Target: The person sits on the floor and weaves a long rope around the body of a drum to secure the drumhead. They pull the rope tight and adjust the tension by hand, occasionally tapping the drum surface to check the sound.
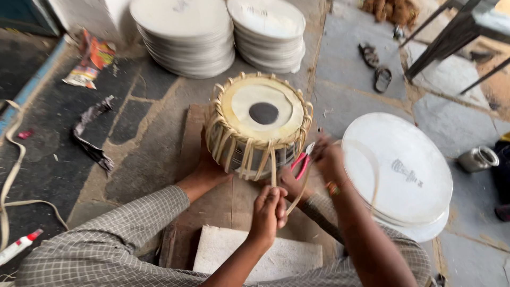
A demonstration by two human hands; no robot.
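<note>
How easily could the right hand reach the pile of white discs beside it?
Probably easily. The right hand is right next to the pile of white discs, with nothing between them, though it looks busy with a strap.

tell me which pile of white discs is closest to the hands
The pile on the right, just beside the right hand. The far left pile and far right pile lie beyond the drum.
</note>
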